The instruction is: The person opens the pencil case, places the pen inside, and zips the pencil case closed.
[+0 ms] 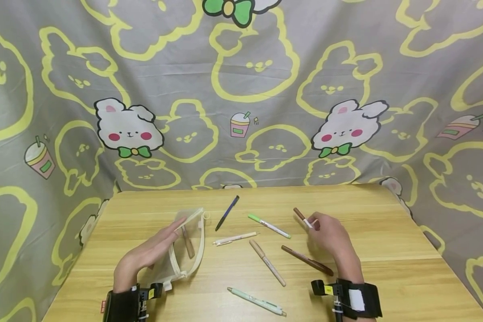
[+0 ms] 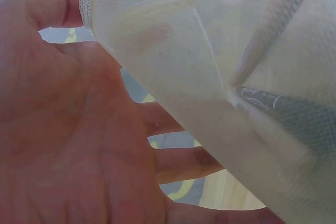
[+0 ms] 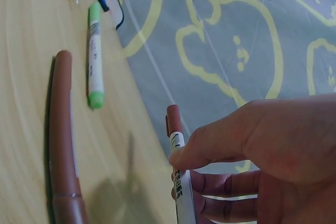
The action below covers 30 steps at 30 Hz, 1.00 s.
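Two hands work over the wooden table point(image 1: 386, 250). The right hand point(image 1: 330, 235) pinches a brown-capped marker point(image 1: 302, 217) between thumb and fingers, lifted above the table. Just beside this grip, toward the wrist, lies a long brown pen point(image 1: 307, 260); further left are a green-capped marker point(image 1: 269, 225), a beige pen point(image 1: 267, 262), a cream pen point(image 1: 235, 238) and a dark blue pen point(image 1: 227, 213). A pale green pen point(image 1: 256, 302) lies nearer the person. The left hand point(image 1: 149, 252), fingers straight, supports a mesh pouch point(image 1: 187, 250) with one pen inside; nothing blocks its mouth.
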### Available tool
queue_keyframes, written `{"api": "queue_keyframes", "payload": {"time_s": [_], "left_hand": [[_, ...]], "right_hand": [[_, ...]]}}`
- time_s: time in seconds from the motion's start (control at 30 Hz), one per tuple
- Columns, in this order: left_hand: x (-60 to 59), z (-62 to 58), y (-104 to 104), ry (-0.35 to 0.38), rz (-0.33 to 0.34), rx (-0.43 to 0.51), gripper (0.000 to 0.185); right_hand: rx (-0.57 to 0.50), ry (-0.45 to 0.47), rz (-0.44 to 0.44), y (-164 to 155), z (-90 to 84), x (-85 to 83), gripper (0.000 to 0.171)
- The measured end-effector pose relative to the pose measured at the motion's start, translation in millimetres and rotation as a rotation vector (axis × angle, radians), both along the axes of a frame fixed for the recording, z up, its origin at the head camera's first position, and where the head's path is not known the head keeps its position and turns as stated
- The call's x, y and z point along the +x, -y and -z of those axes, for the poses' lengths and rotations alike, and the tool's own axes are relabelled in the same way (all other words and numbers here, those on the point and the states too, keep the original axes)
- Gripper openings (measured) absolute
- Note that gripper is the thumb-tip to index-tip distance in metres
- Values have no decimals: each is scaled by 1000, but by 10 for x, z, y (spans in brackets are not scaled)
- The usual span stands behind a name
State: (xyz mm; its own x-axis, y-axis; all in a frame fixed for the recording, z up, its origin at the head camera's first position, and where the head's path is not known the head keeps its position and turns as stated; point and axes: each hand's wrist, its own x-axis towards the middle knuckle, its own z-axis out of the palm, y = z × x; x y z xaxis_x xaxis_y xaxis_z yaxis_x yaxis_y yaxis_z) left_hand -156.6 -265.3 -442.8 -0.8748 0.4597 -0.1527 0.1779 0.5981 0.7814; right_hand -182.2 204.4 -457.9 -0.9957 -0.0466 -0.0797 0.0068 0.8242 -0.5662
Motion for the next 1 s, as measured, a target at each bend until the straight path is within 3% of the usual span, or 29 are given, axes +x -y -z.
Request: {"api": "queue_keyframes", "payload": {"time_s": [0.43,0.73,1.0], "left_hand": [[8,-5,8,12,-9,-4,57],[4,32,19,21,-15,-19,60],[-6,16,18,3,-6,-7,56]], "right_hand": [[-19,-90,-71,238,-182,43,22],[-75,-72,-104,478,-154,55,21],[-42,-87,-146,628,-112,51,23]]}}
